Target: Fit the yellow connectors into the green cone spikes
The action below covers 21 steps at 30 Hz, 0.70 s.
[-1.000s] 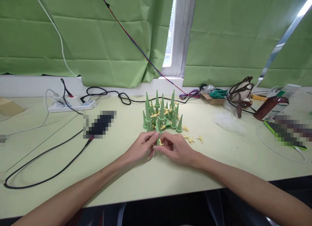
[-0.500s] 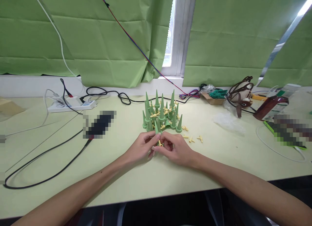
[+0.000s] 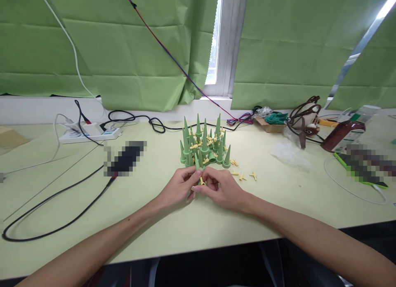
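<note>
My left hand (image 3: pixel 178 189) and my right hand (image 3: pixel 220 188) meet at the middle of the pale green table (image 3: pixel 185 221). Together they pinch a green cone spike (image 3: pixel 197 162) with a small yellow connector (image 3: pixel 202 181) at its base, the fingers of both hands closed around it. Just beyond my fingertips stands a cluster of upright green cone spikes (image 3: pixel 204 144) with yellow connectors among them. A few loose yellow connectors (image 3: pixel 244 175) lie on the table to the right of my right hand.
A white power strip (image 3: pixel 89 132) and black cables (image 3: pixel 58 204) lie at the left. A blurred dark object (image 3: pixel 125 157) sits left of centre. At the right are a clear plastic bag (image 3: pixel 289 153), a brown-strapped bag (image 3: pixel 305 120), a dark red bottle (image 3: pixel 342 134) and a cardboard tray (image 3: pixel 270 124).
Both hands stay together on the cone and connector with only slight finger movement. The view has shifted a little.
</note>
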### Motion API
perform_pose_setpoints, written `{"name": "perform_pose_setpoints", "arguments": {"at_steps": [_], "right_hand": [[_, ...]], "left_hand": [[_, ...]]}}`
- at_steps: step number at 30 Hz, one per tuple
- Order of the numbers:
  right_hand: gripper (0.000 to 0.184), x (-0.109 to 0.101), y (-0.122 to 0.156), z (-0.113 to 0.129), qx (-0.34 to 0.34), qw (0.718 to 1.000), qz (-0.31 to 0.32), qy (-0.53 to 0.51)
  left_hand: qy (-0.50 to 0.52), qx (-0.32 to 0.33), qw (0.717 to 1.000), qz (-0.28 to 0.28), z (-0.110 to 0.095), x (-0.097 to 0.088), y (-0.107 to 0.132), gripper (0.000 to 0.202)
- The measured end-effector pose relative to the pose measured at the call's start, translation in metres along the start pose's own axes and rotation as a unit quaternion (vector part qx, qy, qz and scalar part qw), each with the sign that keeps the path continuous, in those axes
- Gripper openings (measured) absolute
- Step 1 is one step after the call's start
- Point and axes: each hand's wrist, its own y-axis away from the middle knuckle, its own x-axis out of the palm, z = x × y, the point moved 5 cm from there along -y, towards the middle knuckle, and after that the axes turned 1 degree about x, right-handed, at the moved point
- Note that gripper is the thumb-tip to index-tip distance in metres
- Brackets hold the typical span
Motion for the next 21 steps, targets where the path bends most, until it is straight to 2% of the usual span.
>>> {"name": "perform_pose_setpoints", "arguments": {"at_steps": [8, 21], "right_hand": [[0.031, 0.0005, 0.0008, 0.0017, -0.006, 1.000, 0.012, 0.003], [0.031, -0.0003, 0.0001, 0.0022, -0.019, 1.000, 0.014, -0.004]], "left_hand": [[-0.017, 0.017, 1.000, -0.019, -0.0035, -0.0008, -0.0007, 0.051], [-0.014, 0.008, 1.000, -0.013, -0.0017, 0.0006, -0.0007, 0.052]]}}
